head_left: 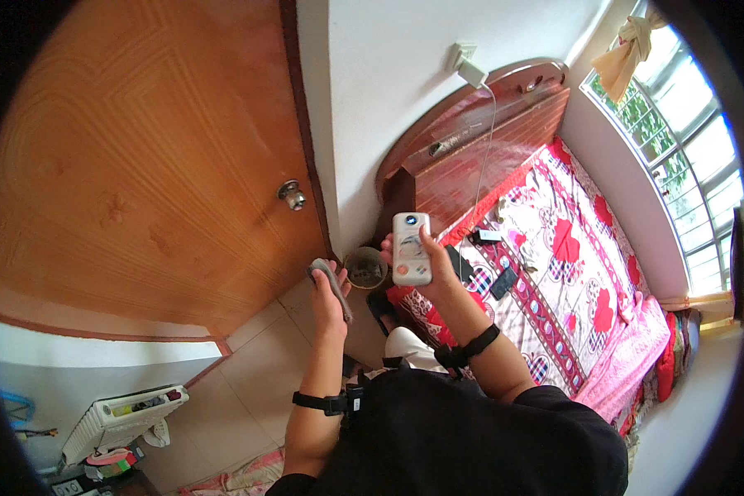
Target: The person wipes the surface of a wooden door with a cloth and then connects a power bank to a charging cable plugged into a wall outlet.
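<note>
My left hand (328, 307) is closed around a folded grey cloth (331, 279), held up in front of the door. In my right hand (440, 266) is a white handheld device (411, 248) with rounded corners. A small dark round window sits at its top, a picture covers its middle, and small marks show near the bottom. The fingers wrap it from behind and the thumb lies along its right edge. Cloth and device are apart from each other.
A wooden door (165, 165) with a metal knob (291, 195) stands at left. Beyond my hands is a round bin (365, 269). To the right is a bed (554, 289) with a dark phone (503, 283) on it. A white charger (471, 73) trails a cable from the wall.
</note>
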Available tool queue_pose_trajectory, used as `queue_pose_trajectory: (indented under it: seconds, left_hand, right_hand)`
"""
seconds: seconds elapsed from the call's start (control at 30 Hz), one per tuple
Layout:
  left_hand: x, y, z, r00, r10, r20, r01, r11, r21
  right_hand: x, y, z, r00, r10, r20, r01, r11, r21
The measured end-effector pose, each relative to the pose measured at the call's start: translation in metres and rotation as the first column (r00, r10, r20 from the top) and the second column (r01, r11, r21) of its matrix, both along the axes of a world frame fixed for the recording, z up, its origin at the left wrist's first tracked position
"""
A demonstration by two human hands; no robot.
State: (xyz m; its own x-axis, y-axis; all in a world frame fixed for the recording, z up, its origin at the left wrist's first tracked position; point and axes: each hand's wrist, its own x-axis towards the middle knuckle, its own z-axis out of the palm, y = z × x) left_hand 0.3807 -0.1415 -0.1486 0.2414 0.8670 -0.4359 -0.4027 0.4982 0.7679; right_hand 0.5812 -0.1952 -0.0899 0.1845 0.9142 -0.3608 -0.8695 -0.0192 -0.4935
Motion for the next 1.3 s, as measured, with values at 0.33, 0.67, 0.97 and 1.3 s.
queue_pose_trajectory:
  seconds: [0.33,0.67,0.97,1.3]
  left_hand:
    - [0.060,0.050,-0.015,0.939,-0.339,-0.054,0.342,0.938,0.056]
    - [0.175,0.108,0.023,0.818,-0.498,-0.287,0.535,0.843,0.062]
    - [0.255,0.120,0.008,0.799,-0.522,-0.299,0.529,0.846,-0.065]
    - [0.361,0.147,0.021,0.627,-0.614,-0.479,0.682,0.730,-0.044]
  right_hand:
    - [0.129,0.044,-0.023,0.980,0.021,0.198,0.003,0.993,-0.122]
    - [0.276,0.131,-0.091,0.827,-0.399,0.396,0.492,0.855,-0.165]
    - [0.359,0.193,-0.121,0.541,-0.542,0.643,0.739,0.671,-0.057]
    - [0.424,0.209,-0.151,0.524,-0.366,0.769,0.686,0.716,-0.127]
